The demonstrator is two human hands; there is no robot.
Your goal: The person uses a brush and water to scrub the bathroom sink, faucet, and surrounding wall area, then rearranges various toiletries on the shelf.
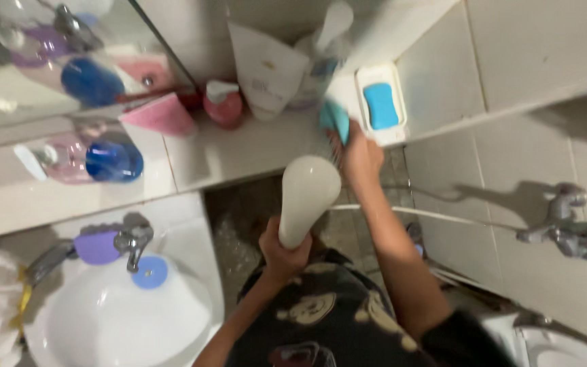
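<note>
Your left hand (pixel 285 253) is closed around the handle of a white shower head (pixel 307 197), its face turned toward the tiled ledge (pixel 239 153). Your right hand (pixel 361 158) presses a teal cloth (pixel 335 119) against the ledge, just beside the white soap dish (pixel 380 105) with its blue bar. Water spray appears near the cloth; how much of the ledge has been wiped cannot be judged. The bottles remain standing on it. Your right arm is extended forward, your left bent close to the body.
</note>
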